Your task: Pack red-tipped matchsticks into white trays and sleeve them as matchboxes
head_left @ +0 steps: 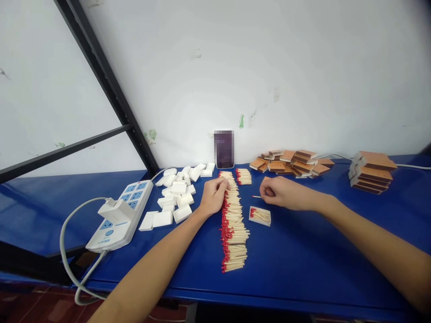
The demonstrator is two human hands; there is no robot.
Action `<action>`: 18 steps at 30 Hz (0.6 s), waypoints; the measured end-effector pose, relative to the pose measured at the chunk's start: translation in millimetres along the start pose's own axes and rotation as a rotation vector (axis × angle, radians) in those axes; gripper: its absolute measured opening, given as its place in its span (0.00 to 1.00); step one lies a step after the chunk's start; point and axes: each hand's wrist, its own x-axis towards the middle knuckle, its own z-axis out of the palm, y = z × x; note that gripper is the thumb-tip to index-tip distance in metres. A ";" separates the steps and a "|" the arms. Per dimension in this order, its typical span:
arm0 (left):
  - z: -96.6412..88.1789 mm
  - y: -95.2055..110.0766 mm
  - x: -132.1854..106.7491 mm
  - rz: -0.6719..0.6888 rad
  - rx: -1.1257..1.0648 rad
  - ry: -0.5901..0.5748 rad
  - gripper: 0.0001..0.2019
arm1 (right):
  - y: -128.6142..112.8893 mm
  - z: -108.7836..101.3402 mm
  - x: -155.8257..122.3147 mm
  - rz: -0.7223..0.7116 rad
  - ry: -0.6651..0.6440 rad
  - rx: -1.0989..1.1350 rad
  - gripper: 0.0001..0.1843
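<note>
A long row of red-headed matches (235, 233) lies on the blue table, heads to the left. My left hand (214, 196) rests against the row's left side, fingers curled together at the match heads; whatever they pinch is hidden. Right of the row, my right hand (279, 193) is closed, and a single match (256, 196) sticks out leftward from its fingertips. Just below that hand is a white matchbox tray (260, 221) partly filled with matches. A small separate bunch of matches (244, 176) lies beyond, beside the row. Part of an orange-brown piece (266, 178) shows behind my right fingers.
White empty trays (175, 193) are heaped on the left, near a power strip (124, 211) with a plugged-in charger and cable. Brown matchboxes (292, 162) lie piled at the back right, with a stack (372, 172) farther right. A phone (224, 149) leans against the wall.
</note>
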 end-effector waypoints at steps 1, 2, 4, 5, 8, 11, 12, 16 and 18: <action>0.0 0.2 0.1 -0.002 -0.003 -0.001 0.18 | -4.2 -5.6 -3.8 0.011 -0.035 0.068 0.08; 0.0 0.6 0.2 -0.002 -0.003 -0.004 0.18 | -9.3 -10.7 -7.3 0.014 -0.060 0.144 0.08; -0.1 1.1 0.1 0.000 0.001 -0.009 0.18 | -20.1 -17.9 -12.7 -0.001 -0.119 0.201 0.08; -0.1 1.3 0.1 0.003 0.004 -0.010 0.18 | -25.0 -19.7 -14.6 -0.006 -0.140 0.191 0.08; -0.3 1.2 0.0 0.007 0.015 -0.012 0.18 | -33.3 -19.9 -17.3 0.023 -0.199 0.125 0.10; -0.2 0.7 0.0 0.005 0.022 -0.015 0.18 | -33.1 -18.1 -17.7 0.027 -0.122 0.052 0.16; -0.2 0.7 -0.1 0.005 0.024 -0.017 0.18 | -32.4 -17.5 -17.6 0.020 -0.082 0.036 0.18; -0.3 1.3 -0.6 0.006 0.038 -0.026 0.18 | -32.0 -12.0 -16.5 0.019 -0.127 0.080 0.24; -0.5 1.9 -0.9 0.006 0.039 -0.018 0.18 | -31.9 -7.1 -14.8 0.001 -0.181 0.093 0.22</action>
